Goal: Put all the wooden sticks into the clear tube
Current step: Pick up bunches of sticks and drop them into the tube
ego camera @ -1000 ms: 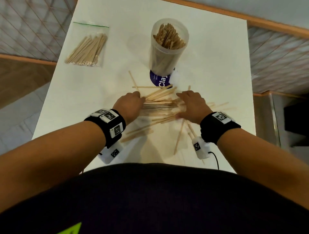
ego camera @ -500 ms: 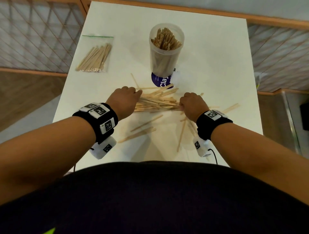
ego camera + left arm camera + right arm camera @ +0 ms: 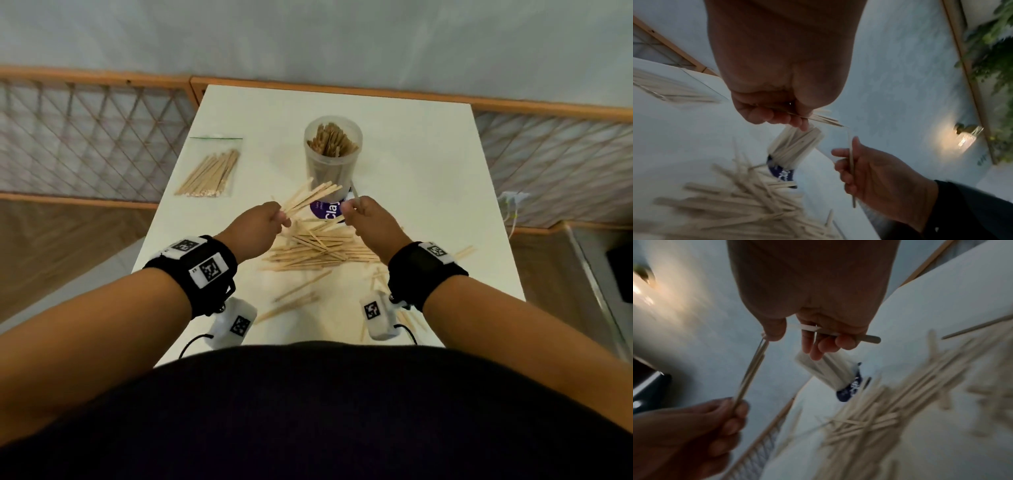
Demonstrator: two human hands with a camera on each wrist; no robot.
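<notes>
Readable writing: "Clay" in white on the purple label (image 3: 327, 214) lying at the foot of the clear tube (image 3: 332, 156); smaller text on it too blurred to read. Black-and-white square markers on both wristbands (image 3: 200, 262).

Versus half a second ago: both hands were down on the loose pile, knuckles up, raking sticks together; now both are lifted off the table (image 3: 428, 192) and each carries sticks. The camera has also tipped up, so more wall shows.

Left hand (image 3: 257, 228): grip closed round a small fanned bundle of wooden sticks (image 3: 310, 198), tips pointing toward the tube base. The left wrist view shows fingers (image 3: 777, 116) curled under the bundle, thumb on top.

Right hand (image 3: 368, 219): grip closed on a few sticks; the right wrist view shows them pinched between thumb and fingers (image 3: 844, 341), one end poking out sideways. Exact count hard to tell, blurry.

Tube stands upright at the table's middle-far part, already well filled with sticks standing on end, tops near the rim. Sticks are thin, flat, pale wood.

Loose pile (image 3: 318, 246) remains on the table under and between the hands, with strays nearer the person (image 3: 298, 291) and at the right edge (image 3: 464, 251).

Zip bag of more sticks (image 3: 210, 171) lies flat at far left, well apart from the tube.
</notes>
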